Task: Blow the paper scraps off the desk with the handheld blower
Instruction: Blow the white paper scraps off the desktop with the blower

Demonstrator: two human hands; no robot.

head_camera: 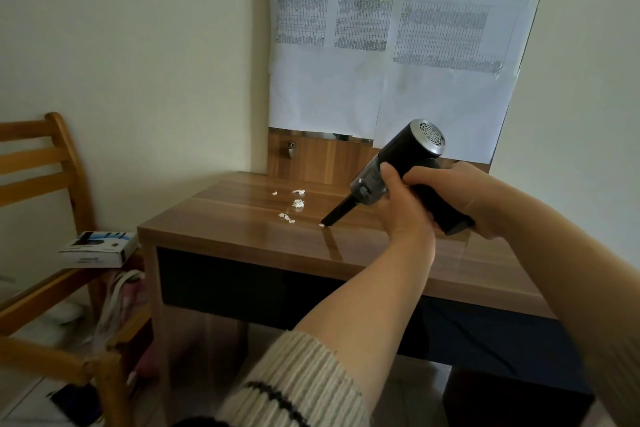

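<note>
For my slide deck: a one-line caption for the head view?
Both hands aim a blower at paper scraps on a desk.

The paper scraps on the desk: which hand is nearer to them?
Left. The left hand grips the blower body, just right of the paper scraps. The right hand holds the handle, farther right.

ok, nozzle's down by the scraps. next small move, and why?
Probably sweep the black handheld blower left toward the white paper scraps. Its narrow nozzle tip sits at one scrap only, and the rest lie farther left on the glossy wooden desk, near its left edge. Both hands grip the blower.
</note>
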